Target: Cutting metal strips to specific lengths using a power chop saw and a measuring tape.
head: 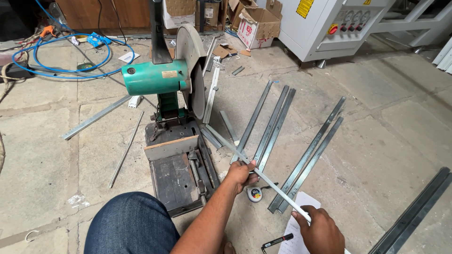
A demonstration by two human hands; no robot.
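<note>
1. At the far left of the concrete floor (42,155), a loose blue hose (70,56) is lying in coils near the back wall, well apart from the work.
2. Right of it, a green chop saw with a round grey cutting disc (162,80) is standing on its dark metal base (181,174); the disc is raised above the base.
3. The person's knee in blue denim (132,226) is showing at the bottom edge, just beside the base.
4. The left hand (241,173) is clenching a long, thin, pale grey metal strip (254,171) near its middle.
5. The strip is slanting from the saw base, under the disc, down toward the bottom right. It is looking straight, narrow and lightly shiny.
6. A small round tape measure (254,194) is lying on the floor just below the left hand.
7. The right hand (321,230) is grasping the strip's near end, above a white paper sheet (294,235) and a black marker (278,242).
8. Several grey metal channels (306,160) are lying fanned out on the floor to the right.
9. Judging risk: the left fingers are sitting near the disc's path, so a slip could bring them under it; the long, thin strip could flex or kick if unclamped.
</note>
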